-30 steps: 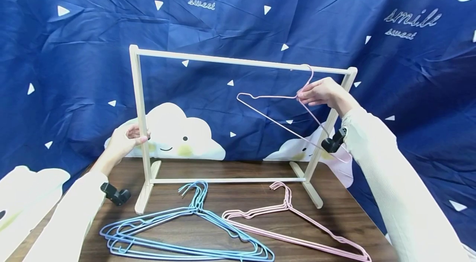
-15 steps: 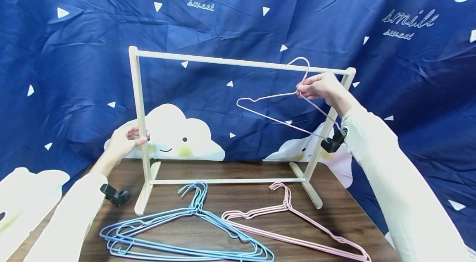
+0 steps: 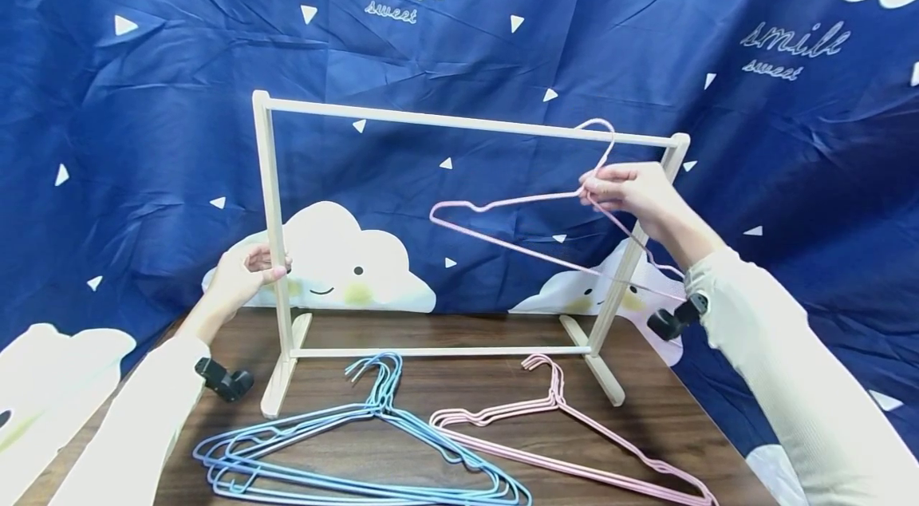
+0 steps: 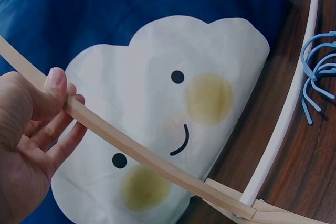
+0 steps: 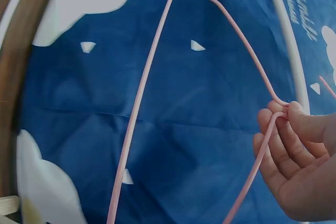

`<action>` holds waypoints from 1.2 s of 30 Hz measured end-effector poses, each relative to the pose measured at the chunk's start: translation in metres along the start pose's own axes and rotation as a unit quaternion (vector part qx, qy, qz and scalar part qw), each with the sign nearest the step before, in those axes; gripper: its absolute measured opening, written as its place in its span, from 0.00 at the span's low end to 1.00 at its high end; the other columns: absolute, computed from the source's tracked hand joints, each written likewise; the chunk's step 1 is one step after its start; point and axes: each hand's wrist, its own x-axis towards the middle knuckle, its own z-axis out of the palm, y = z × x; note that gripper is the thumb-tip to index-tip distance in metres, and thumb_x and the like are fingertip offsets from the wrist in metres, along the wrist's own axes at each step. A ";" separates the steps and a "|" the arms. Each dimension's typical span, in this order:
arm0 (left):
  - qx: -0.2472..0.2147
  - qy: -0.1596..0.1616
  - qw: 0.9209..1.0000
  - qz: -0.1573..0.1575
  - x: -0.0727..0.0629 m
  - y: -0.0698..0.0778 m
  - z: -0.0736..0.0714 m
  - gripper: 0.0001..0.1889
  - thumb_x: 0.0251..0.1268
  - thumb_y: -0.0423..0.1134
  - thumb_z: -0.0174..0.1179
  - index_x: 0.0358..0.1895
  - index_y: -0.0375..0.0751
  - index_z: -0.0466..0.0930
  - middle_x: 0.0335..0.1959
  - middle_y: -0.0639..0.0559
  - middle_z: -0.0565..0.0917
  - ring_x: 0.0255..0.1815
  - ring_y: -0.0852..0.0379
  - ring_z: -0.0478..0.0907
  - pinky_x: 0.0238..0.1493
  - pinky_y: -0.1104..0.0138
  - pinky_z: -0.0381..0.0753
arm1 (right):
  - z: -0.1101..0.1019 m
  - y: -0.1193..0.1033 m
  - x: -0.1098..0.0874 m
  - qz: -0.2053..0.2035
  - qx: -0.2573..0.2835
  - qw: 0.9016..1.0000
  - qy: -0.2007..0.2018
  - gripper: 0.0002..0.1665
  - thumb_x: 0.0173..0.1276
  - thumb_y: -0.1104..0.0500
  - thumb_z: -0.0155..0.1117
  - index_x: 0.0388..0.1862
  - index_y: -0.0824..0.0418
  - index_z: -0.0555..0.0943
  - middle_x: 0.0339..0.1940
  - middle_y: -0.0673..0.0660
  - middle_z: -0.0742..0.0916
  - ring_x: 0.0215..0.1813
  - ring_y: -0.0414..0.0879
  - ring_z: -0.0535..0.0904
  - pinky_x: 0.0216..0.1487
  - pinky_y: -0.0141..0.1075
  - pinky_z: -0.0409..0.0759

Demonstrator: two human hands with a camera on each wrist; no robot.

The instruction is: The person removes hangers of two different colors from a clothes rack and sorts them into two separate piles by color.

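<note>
In the head view a pink wire clothes hanger (image 3: 517, 247) is pinched at its neck by my right hand (image 3: 632, 191). Its hook overlaps the top rail of the white-wood rack (image 3: 431, 120) near the right end, and its body slants down to the right. The right wrist view shows thumb and fingertips of the right hand (image 5: 299, 166) closed on the hanger's neck. My left hand (image 3: 240, 270) holds the rack's left post, thumb in front; in the left wrist view the fingers reach behind the post (image 4: 142, 153).
On the brown wooden table (image 3: 402, 450) lie several blue hangers (image 3: 359, 482) at left front and a few pink hangers (image 3: 574, 476) at right front, hooks toward the rack. A blue cloud-printed curtain (image 3: 459, 35) hangs close behind the rack.
My right hand first raised the pink hanger, its hook rising above the rail, then came lower and to the right with it. The left hand stays on the post.
</note>
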 end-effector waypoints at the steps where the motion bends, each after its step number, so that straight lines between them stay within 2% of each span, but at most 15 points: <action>1: -0.001 0.000 1.000 0.003 0.000 0.000 0.000 0.21 0.65 0.23 0.63 0.59 0.15 0.73 0.37 0.74 0.86 0.37 0.79 0.82 0.39 0.82 0.80 | 0.002 0.004 -0.004 0.005 -0.001 1.000 -0.004 0.16 0.73 0.68 0.61 0.32 0.51 0.89 0.29 0.47 0.92 0.35 0.37 0.89 0.39 0.27 0.86; 4: -0.004 0.000 1.000 0.004 0.000 0.001 0.000 0.21 0.65 0.23 0.63 0.59 0.15 0.73 0.36 0.75 0.86 0.37 0.79 0.81 0.39 0.82 0.80 | 0.008 0.019 -0.016 0.026 0.000 0.999 -0.024 0.15 0.74 0.68 0.61 0.33 0.52 0.88 0.30 0.47 0.92 0.35 0.37 0.89 0.39 0.27 0.86; 10: -0.003 0.000 1.000 -0.002 0.000 -0.001 0.000 0.21 0.65 0.23 0.63 0.60 0.17 0.73 0.37 0.74 0.86 0.38 0.79 0.81 0.40 0.82 0.80 | 0.018 0.058 -0.037 0.077 -0.030 0.996 -0.040 0.14 0.74 0.67 0.61 0.34 0.51 0.87 0.30 0.45 0.91 0.35 0.34 0.88 0.38 0.26 0.85; 15: -0.014 0.001 1.000 0.000 0.001 -0.002 0.001 0.21 0.65 0.23 0.63 0.59 0.16 0.73 0.36 0.75 0.86 0.37 0.78 0.82 0.39 0.82 0.80 | 0.029 0.095 -0.054 0.129 -0.029 0.990 -0.045 0.06 0.73 0.68 0.62 0.43 0.66 0.85 0.28 0.47 0.91 0.33 0.34 0.86 0.36 0.27 0.84; 17: -0.017 0.001 1.000 0.000 0.001 -0.001 0.002 0.20 0.65 0.23 0.63 0.58 0.17 0.74 0.36 0.75 0.86 0.37 0.78 0.82 0.39 0.82 0.80 | 0.034 0.111 -0.060 0.149 -0.019 0.987 -0.050 0.08 0.72 0.68 0.62 0.46 0.70 0.84 0.28 0.48 0.90 0.32 0.35 0.86 0.36 0.27 0.85; 20: -0.019 0.002 1.000 0.000 0.001 0.000 0.001 0.19 0.65 0.22 0.63 0.58 0.18 0.75 0.35 0.76 0.86 0.37 0.78 0.82 0.39 0.82 0.80 | 0.042 0.136 -0.069 0.179 0.000 0.982 -0.059 0.08 0.72 0.69 0.61 0.45 0.72 0.84 0.29 0.50 0.90 0.33 0.36 0.86 0.38 0.27 0.86; 23: -0.020 0.001 1.000 0.000 0.001 0.001 0.001 0.18 0.65 0.22 0.62 0.57 0.20 0.76 0.35 0.77 0.86 0.37 0.78 0.82 0.39 0.82 0.80 | 0.051 0.160 -0.077 0.197 -0.011 0.978 -0.069 0.10 0.72 0.70 0.60 0.46 0.75 0.84 0.29 0.51 0.90 0.32 0.36 0.85 0.36 0.28 0.85; 26: -0.022 0.002 1.000 0.000 0.000 0.002 0.002 0.18 0.65 0.22 0.62 0.57 0.20 0.76 0.35 0.76 0.86 0.37 0.78 0.82 0.39 0.82 0.80 | 0.059 0.182 -0.083 0.215 -0.013 0.974 -0.074 0.14 0.71 0.71 0.59 0.50 0.82 0.80 0.29 0.54 0.90 0.31 0.38 0.86 0.35 0.30 0.86; 33: -0.015 0.004 1.000 -0.008 0.002 0.001 0.002 0.22 0.66 0.25 0.63 0.61 0.16 0.72 0.36 0.77 0.85 0.38 0.79 0.81 0.40 0.82 0.80 | 0.067 0.213 -0.094 0.241 -0.039 0.968 -0.059 0.19 0.66 0.75 0.58 0.55 0.85 0.76 0.29 0.57 0.90 0.29 0.40 0.86 0.33 0.33 0.87; 36: -0.010 0.007 1.000 -0.007 0.001 -0.001 0.001 0.21 0.67 0.25 0.63 0.60 0.17 0.73 0.36 0.76 0.85 0.38 0.79 0.81 0.41 0.83 0.79 | 0.069 0.223 -0.098 0.254 -0.035 0.965 -0.056 0.19 0.68 0.74 0.56 0.55 0.86 0.75 0.29 0.57 0.90 0.27 0.40 0.85 0.31 0.33 0.85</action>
